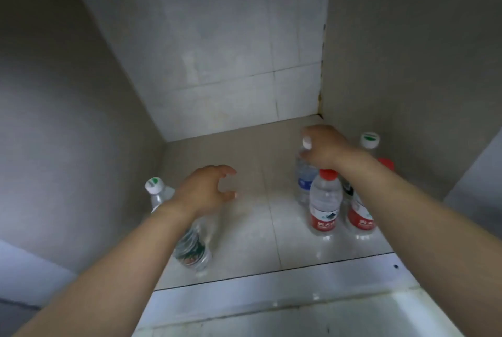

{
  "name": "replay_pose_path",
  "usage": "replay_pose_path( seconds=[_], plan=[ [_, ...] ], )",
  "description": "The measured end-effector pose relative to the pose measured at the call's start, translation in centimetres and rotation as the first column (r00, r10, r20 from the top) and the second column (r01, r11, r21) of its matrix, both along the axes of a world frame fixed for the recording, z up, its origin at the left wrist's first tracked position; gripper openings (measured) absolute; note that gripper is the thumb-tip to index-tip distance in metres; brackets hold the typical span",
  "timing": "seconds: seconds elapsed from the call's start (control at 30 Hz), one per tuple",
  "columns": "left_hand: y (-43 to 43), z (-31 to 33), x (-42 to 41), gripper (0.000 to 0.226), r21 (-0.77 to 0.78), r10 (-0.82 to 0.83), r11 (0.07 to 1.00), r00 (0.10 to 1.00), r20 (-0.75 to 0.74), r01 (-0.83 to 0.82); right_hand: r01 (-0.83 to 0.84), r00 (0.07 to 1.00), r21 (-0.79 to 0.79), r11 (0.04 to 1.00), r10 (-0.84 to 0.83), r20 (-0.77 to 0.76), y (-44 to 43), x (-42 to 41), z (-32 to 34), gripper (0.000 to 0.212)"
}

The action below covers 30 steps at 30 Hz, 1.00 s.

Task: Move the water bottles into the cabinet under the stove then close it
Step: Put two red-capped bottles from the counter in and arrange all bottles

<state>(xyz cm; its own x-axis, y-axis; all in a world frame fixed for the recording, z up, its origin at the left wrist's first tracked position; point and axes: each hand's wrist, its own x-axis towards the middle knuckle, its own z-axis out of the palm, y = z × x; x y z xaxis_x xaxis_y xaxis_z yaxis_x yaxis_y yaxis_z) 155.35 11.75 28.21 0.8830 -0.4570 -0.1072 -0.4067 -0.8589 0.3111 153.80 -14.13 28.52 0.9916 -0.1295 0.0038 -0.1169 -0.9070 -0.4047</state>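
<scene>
Both my arms reach into the open cabinet (244, 163). My right hand (324, 146) grips the top of a clear bottle with a blue label (305, 179) standing at the back right. Around it stand a red-capped bottle with a red label (324, 206), a second red-labelled bottle (361, 218) partly behind my wrist, and a white-capped bottle (369, 141) against the right wall. My left hand (209, 190) hovers with loosely curled fingers and holds nothing. Under my left forearm stands a white-capped bottle with a dark label (190, 249).
The cabinet has grey side walls (68, 133), a tiled back wall (239, 65) and a tiled floor. A white front sill (271, 290) runs across the opening below my arms. The floor between the left bottle and the right group is bare.
</scene>
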Motion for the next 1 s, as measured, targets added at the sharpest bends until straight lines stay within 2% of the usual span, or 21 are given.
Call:
replay_pose_path(
  seconds=[0.07, 0.2, 0.3, 0.43, 0.67, 0.83, 1.0],
  plan=[
    [3.0, 0.2, -0.3, 0.049, 0.038, 0.027, 0.999, 1.000, 0.009, -0.027, 0.020, 1.000, -0.058, 0.998, -0.020, -0.001, 0.7, 0.5, -0.2, 0.040],
    [7.0, 0.1, -1.0, 0.045, 0.046, 0.098, 0.994, 0.995, -0.001, -0.098, -0.017, 1.000, -0.045, 0.999, 0.017, -0.015, 3.4, 0.1, -0.3, 0.028],
    [9.1, -0.3, -1.5, 0.044, 0.050, 0.124, 0.991, 0.992, 0.002, -0.124, -0.055, 0.997, -0.024, 0.998, 0.056, 0.046, 5.6, -0.5, 0.2, 0.033],
    [11.1, -0.7, -1.8, 0.042, 0.047, 0.191, 0.980, 0.981, 0.040, -0.193, -0.102, 0.987, -0.029, 0.994, 0.104, 0.119, 7.5, -1.0, 0.6, 0.018],
    [10.5, -1.0, -1.4, 0.038, -0.053, 0.243, 0.970, 0.965, 0.096, -0.239, -0.274, 0.955, -0.068, 0.959, 0.280, 0.095, 11.1, -1.4, -1.0, 0.027],
    [8.9, 0.1, -1.4, 0.042, -0.100, 0.199, 0.977, 0.972, 0.126, -0.187, -0.326, 0.938, 0.095, 0.941, 0.309, 0.158, 11.5, -2.2, -1.2, 0.033],
    [6.8, -0.1, -3.2, 0.038, -0.107, 0.121, 0.988, 0.988, 0.095, -0.111, -0.346, 0.933, 0.140, 0.928, 0.324, 0.154, 11.0, -2.7, -1.4, 0.039]
  ],
)
